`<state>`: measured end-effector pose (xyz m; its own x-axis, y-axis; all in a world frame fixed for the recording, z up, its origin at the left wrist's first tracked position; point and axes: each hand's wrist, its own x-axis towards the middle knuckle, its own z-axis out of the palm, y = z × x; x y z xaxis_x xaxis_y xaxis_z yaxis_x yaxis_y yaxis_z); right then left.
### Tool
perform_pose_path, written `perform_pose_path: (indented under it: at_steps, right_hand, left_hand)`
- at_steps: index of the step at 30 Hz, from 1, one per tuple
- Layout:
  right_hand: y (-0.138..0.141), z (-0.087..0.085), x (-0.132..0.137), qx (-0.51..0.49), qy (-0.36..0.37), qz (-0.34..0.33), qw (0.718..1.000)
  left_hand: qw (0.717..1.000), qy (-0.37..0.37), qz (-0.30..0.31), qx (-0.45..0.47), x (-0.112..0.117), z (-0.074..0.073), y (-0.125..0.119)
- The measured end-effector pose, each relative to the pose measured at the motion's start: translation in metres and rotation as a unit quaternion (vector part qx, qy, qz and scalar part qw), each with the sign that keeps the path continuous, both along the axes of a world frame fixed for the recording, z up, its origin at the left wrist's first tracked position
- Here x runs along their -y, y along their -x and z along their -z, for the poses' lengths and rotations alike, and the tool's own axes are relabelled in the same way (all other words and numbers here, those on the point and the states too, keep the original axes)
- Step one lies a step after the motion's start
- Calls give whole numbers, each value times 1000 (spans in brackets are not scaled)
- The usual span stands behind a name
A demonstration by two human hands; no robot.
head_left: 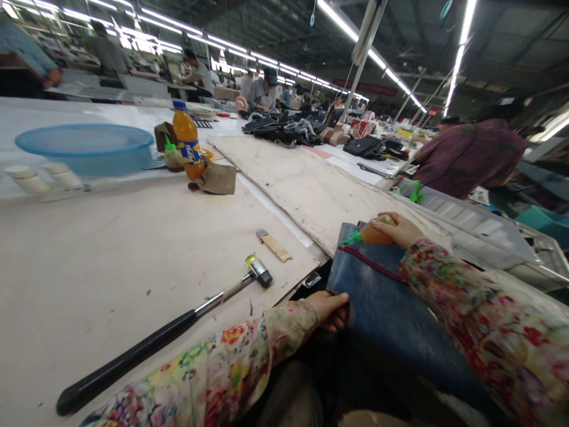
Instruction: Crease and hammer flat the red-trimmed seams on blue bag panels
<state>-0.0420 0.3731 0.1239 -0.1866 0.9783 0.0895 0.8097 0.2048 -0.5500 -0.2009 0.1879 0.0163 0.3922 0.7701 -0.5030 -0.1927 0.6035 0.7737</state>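
A dark blue leather panel point(386, 296) with a red stitched line lies over the near table edge. My left hand point(331, 309) is closed on its near left edge. My right hand point(397, 228) is wrapped round a small orange squeeze bottle point(371, 235) whose green nozzle touches the panel's far corner. Both sleeves are floral.
A hammer point(169, 332) with a black handle lies on the cream table by my left arm, a small flat tool point(274, 244) beyond it. Farther back stand an orange drink bottle point(187, 140) and a blue basin point(84, 147). A person in a maroon top point(466, 155) works at the right.
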Motion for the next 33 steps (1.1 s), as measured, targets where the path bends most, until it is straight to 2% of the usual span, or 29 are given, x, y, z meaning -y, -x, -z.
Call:
perform_pose_path:
  at_steps: [11,18,26,33]
  right_hand:
    - [4,-11,27,17,-6,-65,998]
    - [1,-6,30,-5,-20,-49,999]
    - [-5,2,62,-40,9,-129,991]
    - [-10,4,90,-54,21,-156,986]
  left_hand:
    - [1000,7,-13,-3,0,0,-1]
    - [1000,1,-11,4,2,0,-1]
    - [1000,-1,3,10,2,-2,0]
    - [1000,-1,11,5,4,-3,-2]
